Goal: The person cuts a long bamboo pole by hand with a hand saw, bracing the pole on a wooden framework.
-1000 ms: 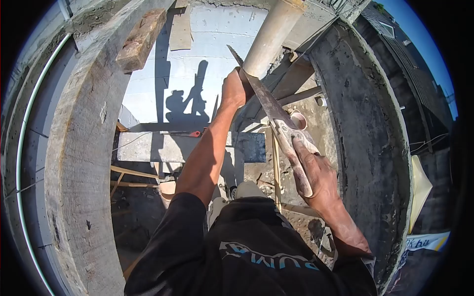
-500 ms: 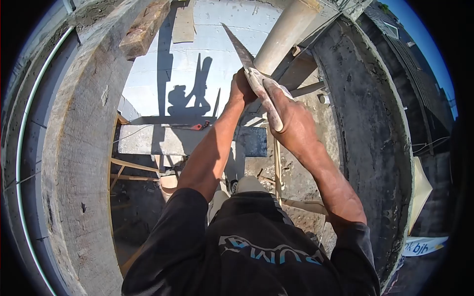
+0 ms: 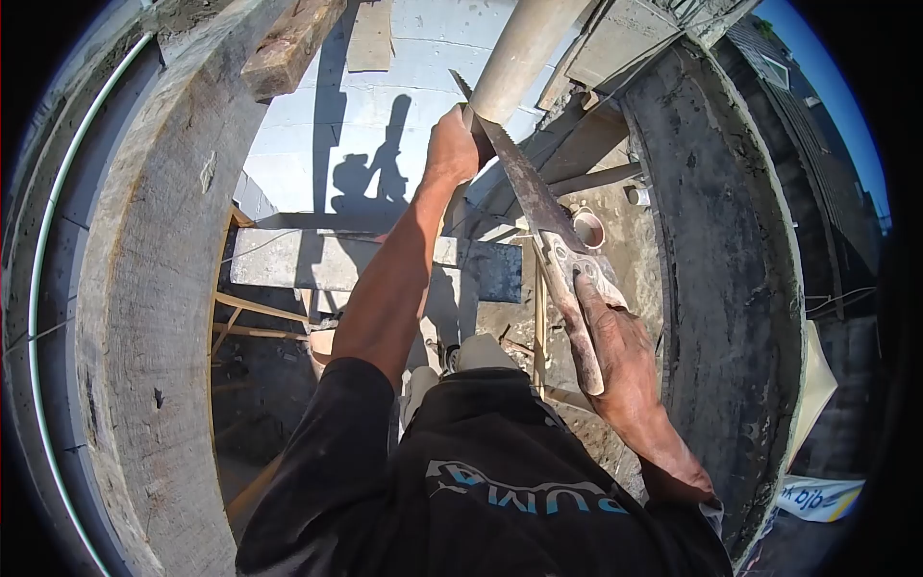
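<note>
The right hand [image 3: 620, 351] is closed around the pale handle of a hand saw [image 3: 538, 216], forefinger laid along the grip. The saw's rusty, toothed blade runs up toward 11 o'clock and meets a pale round pole [image 3: 514, 58] at about 12 o'clock. The left hand [image 3: 452, 144] is wrapped around that pole right where the blade touches it, arm stretched straight out from a black sleeve.

Just beside the saw handle, at about 1 o'clock from the right hand, a small round container [image 3: 588, 229] sits on the rubble-strewn ground below; what it holds cannot be made out. A second, smaller white cup-like thing [image 3: 638, 195] lies near it at 2 o'clock.

Two thick, rough concrete walls frame the view: one curves down the 9 o'clock side [image 3: 144, 317], the other down the 3 o'clock side [image 3: 731, 269]. A weathered wooden block [image 3: 293, 43] rests on top of the left wall at 11 o'clock. Below, a grey slab [image 3: 327, 260] crosses under the left arm, with thin wooden sticks [image 3: 255, 317] at 8 o'clock. A sunlit white floor [image 3: 385, 125] carries the person's shadow.
</note>
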Tool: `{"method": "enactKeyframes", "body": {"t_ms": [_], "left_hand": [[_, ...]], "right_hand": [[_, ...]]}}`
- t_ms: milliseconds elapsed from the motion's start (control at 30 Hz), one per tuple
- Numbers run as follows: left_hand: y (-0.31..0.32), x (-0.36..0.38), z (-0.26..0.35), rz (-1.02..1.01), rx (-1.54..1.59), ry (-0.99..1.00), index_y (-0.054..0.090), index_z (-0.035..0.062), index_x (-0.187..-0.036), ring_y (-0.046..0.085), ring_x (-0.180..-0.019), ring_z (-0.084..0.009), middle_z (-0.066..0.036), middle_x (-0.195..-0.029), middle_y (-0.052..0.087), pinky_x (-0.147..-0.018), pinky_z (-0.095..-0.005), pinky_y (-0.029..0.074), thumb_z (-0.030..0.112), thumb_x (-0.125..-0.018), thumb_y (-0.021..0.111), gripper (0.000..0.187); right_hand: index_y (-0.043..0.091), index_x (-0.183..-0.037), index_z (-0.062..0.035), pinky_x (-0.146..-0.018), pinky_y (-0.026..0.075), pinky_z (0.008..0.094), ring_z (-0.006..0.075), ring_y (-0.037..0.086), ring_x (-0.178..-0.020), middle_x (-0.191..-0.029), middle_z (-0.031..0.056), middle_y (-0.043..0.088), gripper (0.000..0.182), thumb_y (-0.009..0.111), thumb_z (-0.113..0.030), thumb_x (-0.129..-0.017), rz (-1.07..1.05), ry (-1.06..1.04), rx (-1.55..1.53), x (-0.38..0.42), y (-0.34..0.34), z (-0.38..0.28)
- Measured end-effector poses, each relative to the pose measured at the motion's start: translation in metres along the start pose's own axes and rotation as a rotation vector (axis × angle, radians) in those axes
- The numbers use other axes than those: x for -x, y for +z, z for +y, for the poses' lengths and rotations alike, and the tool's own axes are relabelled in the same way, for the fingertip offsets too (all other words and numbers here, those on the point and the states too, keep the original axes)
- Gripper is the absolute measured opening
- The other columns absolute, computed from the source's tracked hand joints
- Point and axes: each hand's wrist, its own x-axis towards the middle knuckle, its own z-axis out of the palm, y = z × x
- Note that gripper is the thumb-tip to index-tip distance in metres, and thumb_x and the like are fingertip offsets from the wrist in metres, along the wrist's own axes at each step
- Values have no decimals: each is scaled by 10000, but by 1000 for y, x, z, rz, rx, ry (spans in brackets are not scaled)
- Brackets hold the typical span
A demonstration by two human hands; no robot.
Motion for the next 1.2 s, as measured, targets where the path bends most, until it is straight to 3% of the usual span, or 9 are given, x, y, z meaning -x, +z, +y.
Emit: {"method": "enactKeyframes", "body": {"t_ms": [200,333,433,467,667,800,900,1067,1200], "left_hand": [[45,8,-21,19,304,-32,663,16,-1043,713,-931,-276,-184,-997,733,-818,-391,540,256,-774,775,377],[39,5,-10,-58,176,5,670,27,-1079,720,-939,-313,-197,-993,729,-802,-399,561,277,-746,789,433],[35,26,7,-19,1,48,653,18,-1089,688,-987,-389,-226,-1012,712,-821,-441,550,250,-769,759,409],[31,29,9,-32,-4,40,658,14,-1076,688,-985,-388,-224,-1003,714,-817,-439,549,269,-767,761,414],[-5,17,7,-26,-80,157,684,15,-1012,691,-970,-388,-225,-973,718,-793,-420,546,382,-764,759,450],[-5,13,10,87,-11,14,657,7,-1020,687,-953,-411,-236,-949,714,-784,-441,548,337,-780,755,420],[-11,3,12,125,-115,41,622,-10,-1029,687,-950,-417,-240,-939,712,-799,-447,545,302,-785,758,419],[19,6,3,92,-131,-34,580,15,-1043,658,-1007,-436,-253,-1001,686,-826,-498,528,169,-1004,433,217],[56,20,-24,187,-23,115,589,24,-1070,679,-947,-429,-243,-959,702,-802,-492,538,266,-842,697,350]], "right_hand": [[458,-1434,-55,-869,494,495,439,641,-965,-1052,258,667,546,609,-106,-912,80,-11,-20,-88,20,3],[413,-1454,-36,-907,475,495,417,642,-1010,-1055,278,653,595,590,-54,-886,163,-47,28,-104,41,13],[458,-1439,-86,-899,500,507,454,616,-1094,-1221,237,635,478,560,-232,-994,118,27,-23,-92,36,16],[437,-1453,-58,-920,473,487,402,635,-1056,-1111,249,658,559,594,-107,-919,129,15,-25,-93,35,10],[440,-1460,-93,-888,482,489,382,647,-1019,-1116,230,667,542,591,-177,-946,154,-352,-31,-110,60,78],[465,-1427,-58,-849,508,491,471,636,-976,-1131,279,651,476,569,-162,-975,-8,-4,-68,-97,18,1],[457,-1443,-56,-849,514,481,435,664,-969,-1107,279,665,497,581,-147,-970,37,-30,62,-45,3,-26],[453,-1445,-26,-864,520,449,376,684,-986,-1153,244,674,529,603,-77,-940,-1,-7,55,5,-10,-13],[469,-1420,-81,-781,539,499,463,657,-845,-1086,255,669,490,575,-130,-944,-4,78,-16,-82,13,4]]}}
